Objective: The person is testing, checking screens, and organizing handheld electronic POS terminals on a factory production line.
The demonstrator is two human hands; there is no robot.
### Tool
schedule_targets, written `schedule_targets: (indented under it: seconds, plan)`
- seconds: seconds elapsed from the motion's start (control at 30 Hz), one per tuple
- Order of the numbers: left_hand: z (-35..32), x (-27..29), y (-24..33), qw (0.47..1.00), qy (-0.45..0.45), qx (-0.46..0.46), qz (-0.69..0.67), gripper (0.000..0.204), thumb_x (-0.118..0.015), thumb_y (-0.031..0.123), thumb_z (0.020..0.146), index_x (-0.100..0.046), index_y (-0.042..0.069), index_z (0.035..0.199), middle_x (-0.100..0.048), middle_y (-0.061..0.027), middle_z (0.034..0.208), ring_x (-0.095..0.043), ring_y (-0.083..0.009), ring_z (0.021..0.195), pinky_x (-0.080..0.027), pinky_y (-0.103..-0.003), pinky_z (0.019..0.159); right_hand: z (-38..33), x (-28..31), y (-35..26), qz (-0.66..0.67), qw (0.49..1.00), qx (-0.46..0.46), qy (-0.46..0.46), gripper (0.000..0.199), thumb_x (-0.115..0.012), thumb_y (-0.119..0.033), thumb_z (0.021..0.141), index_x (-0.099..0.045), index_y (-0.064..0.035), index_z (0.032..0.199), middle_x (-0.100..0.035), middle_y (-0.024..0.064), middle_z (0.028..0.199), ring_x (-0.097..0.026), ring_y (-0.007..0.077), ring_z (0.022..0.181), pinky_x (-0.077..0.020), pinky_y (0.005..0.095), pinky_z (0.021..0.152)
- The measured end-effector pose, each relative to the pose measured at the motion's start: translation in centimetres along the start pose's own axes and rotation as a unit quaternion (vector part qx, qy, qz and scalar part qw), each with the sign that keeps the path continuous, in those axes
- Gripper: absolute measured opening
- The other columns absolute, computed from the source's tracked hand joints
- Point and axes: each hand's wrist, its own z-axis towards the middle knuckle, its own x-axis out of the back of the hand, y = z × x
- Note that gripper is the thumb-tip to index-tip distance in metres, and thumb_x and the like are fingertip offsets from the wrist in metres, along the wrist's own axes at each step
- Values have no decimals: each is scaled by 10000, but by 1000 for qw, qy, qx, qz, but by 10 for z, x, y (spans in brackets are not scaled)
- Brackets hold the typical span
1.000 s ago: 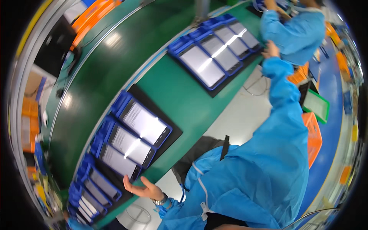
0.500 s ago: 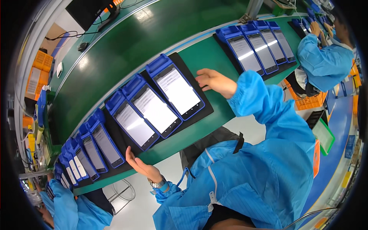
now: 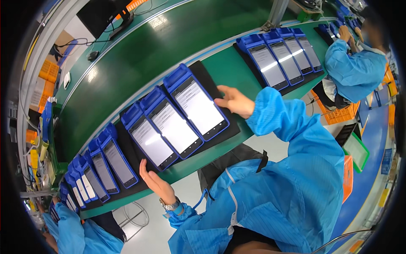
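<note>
Three blue handheld terminals with lit white screens lie side by side in front of me on a black mat (image 3: 230, 129): a left terminal (image 3: 150, 142), a middle terminal (image 3: 175, 127) and a right terminal (image 3: 199, 106). My right hand (image 3: 237, 101) is at the right terminal's right edge, fingers apart, with the thumb side seeming to touch the frame. Beside the lower end of the left terminal is my left hand (image 3: 157, 182), open, its fingers stretched out and the palm turned inward. Neither hand grips anything that I can see.
Several more terminals (image 3: 118, 158) stand in a row to the left, and another group (image 3: 268, 65) lies at the upper right. A co-worker in blue (image 3: 353, 65) sits on the right, another person's blue sleeve (image 3: 80, 228) at lower left. A monitor (image 3: 99, 17) stands far left.
My right hand has come down to the right terminal's edge. In the picture the three terminals and their mat sit slightly lower and further right. My left hand stays by the left terminal.
</note>
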Motion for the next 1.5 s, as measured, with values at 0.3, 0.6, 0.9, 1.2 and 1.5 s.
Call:
schedule_targets:
  seconds: [0.3,0.6,0.9,1.2,1.5]
  plan:
    - [18,-7,-6,982,-106,45,-149,372,-332,197,923,-436,-2,1220,-486,-168,1201,-443,-282,1135,-298,-343,973,5,72,-4,-152,970,134,138,380,-515,-74,816,-431,74,1155,-580,203,986,-569,248,899,-441,298,778]
    - [27,17,-11,994,11,-82,71,318,-595,71,758,-537,23,1067,-562,-127,1049,-504,-290,1016,-406,-361,851,-65,19,-25,-288,847,408,180,287,-425,-9,851,-481,26,1129,-444,173,1240,-395,283,1189,-278,355,1000]
    - [62,55,-40,872,-170,-252,383,452,-522,-62,594,-569,71,1024,-493,-87,1109,-478,-243,918,-390,-334,728,-63,-19,-1,-280,852,416,149,195,-442,98,783,-545,21,929,-520,147,1038,-507,281,986,-406,322,839]
    - [109,39,-34,770,-200,-318,516,88,-550,141,667,-539,76,726,-517,-92,762,-458,-240,794,-350,-341,680,-75,-12,11,-268,835,446,181,186,-482,132,722,-567,35,856,-555,152,906,-550,283,828,-450,300,713]
    - [143,23,-42,681,-261,-265,631,202,-577,194,693,-523,103,864,-593,-81,679,-554,-241,701,-370,-362,677,-82,3,20,-261,825,463,192,192,-489,159,686,-570,47,819,-563,153,864,-570,276,761,-466,305,670]
